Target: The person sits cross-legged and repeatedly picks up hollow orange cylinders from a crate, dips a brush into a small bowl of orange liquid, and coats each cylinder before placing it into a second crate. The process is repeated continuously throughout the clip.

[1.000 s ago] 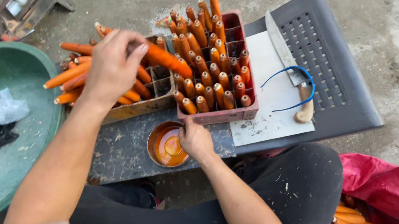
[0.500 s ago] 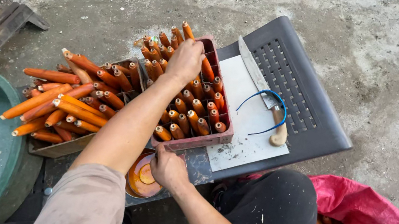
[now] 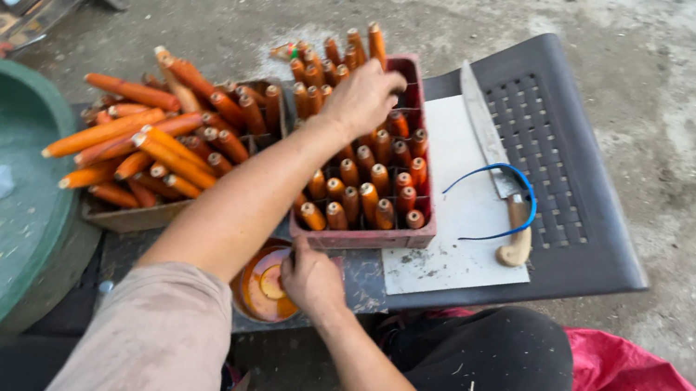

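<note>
The upright orange tapered sticks (image 3: pixel 366 184) are standing packed in rows inside a red rectangular plastic crate (image 3: pixel 367 239), which is sitting on a dark grey plastic chair seat (image 3: pixel 572 205). The left hand (image 3: pixel 364 96) is reaching across to the far end of the crate, its fingers curling down over the stick tops; whether it is pinching one, I cannot tell. The right hand (image 3: pixel 311 276) is resting with fingers bent at the crate's near edge, touching a small round orange-stained tin (image 3: pixel 262 289). Left of the crate, a loose pile of orange sticks (image 3: pixel 155 140) is lying flat. On the right, a wooden-handled knife (image 3: pixel 498 169) is lying on a white sheet (image 3: pixel 458 214).
</note>
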